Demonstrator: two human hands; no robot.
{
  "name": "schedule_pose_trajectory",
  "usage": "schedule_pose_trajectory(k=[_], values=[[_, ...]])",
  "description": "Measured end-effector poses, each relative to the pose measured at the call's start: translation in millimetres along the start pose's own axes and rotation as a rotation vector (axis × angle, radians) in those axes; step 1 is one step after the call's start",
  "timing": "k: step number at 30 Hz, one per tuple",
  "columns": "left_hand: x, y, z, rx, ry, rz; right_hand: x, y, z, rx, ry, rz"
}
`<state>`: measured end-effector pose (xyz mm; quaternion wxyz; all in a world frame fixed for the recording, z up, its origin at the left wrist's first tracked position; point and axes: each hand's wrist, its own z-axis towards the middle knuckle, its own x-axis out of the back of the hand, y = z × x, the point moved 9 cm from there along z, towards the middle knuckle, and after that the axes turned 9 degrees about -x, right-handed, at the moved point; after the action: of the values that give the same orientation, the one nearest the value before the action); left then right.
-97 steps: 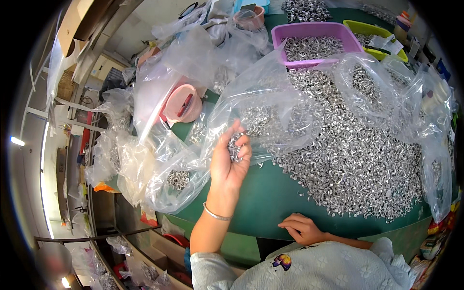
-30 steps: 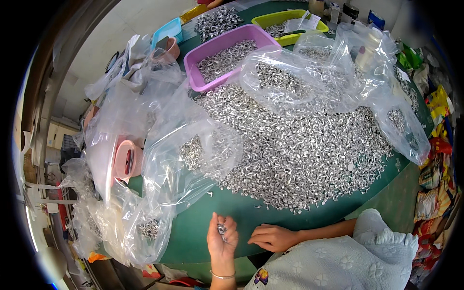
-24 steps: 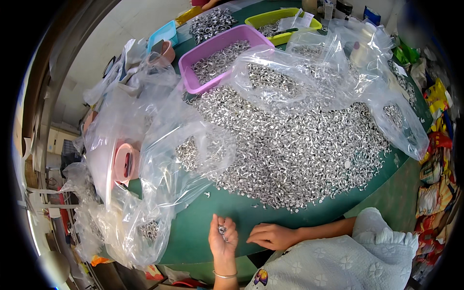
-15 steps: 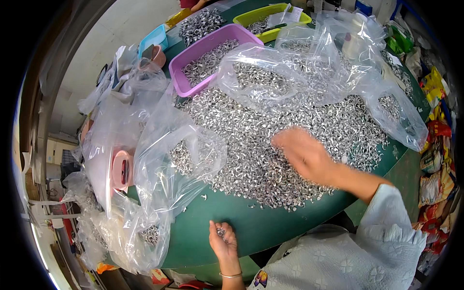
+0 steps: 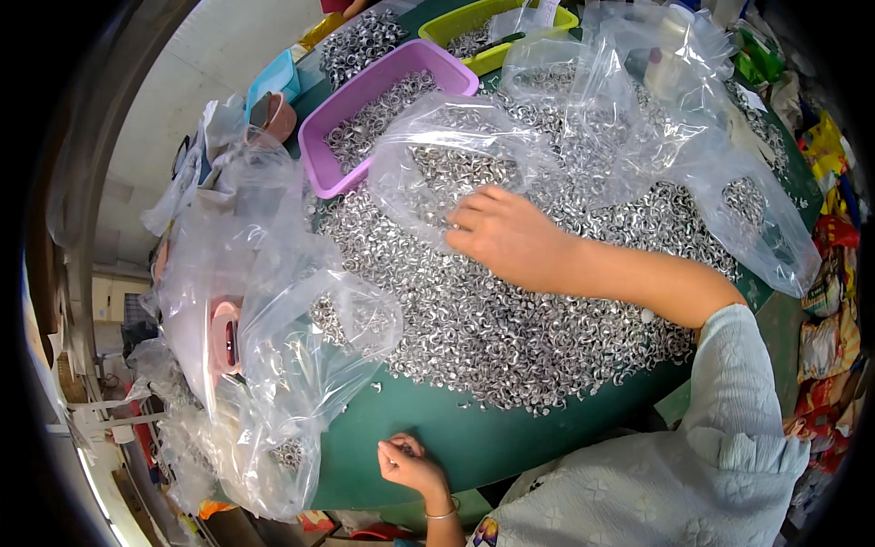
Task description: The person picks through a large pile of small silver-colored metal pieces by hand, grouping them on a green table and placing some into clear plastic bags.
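A wide heap of small curved silver metal pieces (image 5: pixel 538 342) covers the middle of the green table (image 5: pixel 519 438). My right hand (image 5: pixel 515 239) reaches across it, palm down, fingers bent together with their tips at the heap beside a clear plastic bag (image 5: pixel 401 155). Whatever the fingertips grip is hidden. Near the table's front edge, my left hand (image 5: pixel 412 465) is closed, palm up, around a few of the silver metal pieces, only partly visible between its fingers. A bracelet circles that wrist.
Behind the heap stand a purple basin (image 5: pixel 319 166) and a lime-green tray (image 5: pixel 512 58), both holding metal pieces. Clear plastic bags (image 5: pixel 273 319) drape the left side, around a pink container (image 5: pixel 224 337). Another clear bag (image 5: pixel 775 237) lies right. Colourful packages (image 5: pixel 829 301) stand beyond the right edge.
My right hand has moved left and farther out over the heap, to the bag's edge. My left hand has turned, its fingers curling in, and shifted slightly left. The view has shifted a little.
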<state>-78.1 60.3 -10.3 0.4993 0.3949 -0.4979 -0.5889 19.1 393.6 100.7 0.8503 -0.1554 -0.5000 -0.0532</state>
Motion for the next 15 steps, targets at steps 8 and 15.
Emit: schedule_pose_trajectory(k=[8,15], values=[[1,-1,0,0.004,0.0,0.128,4,-9,-7,0.036,-0.218,0.097],[0,3,0,-0.028,-0.003,0.186,0,-4,-24,0.061,-0.479,0.012]])
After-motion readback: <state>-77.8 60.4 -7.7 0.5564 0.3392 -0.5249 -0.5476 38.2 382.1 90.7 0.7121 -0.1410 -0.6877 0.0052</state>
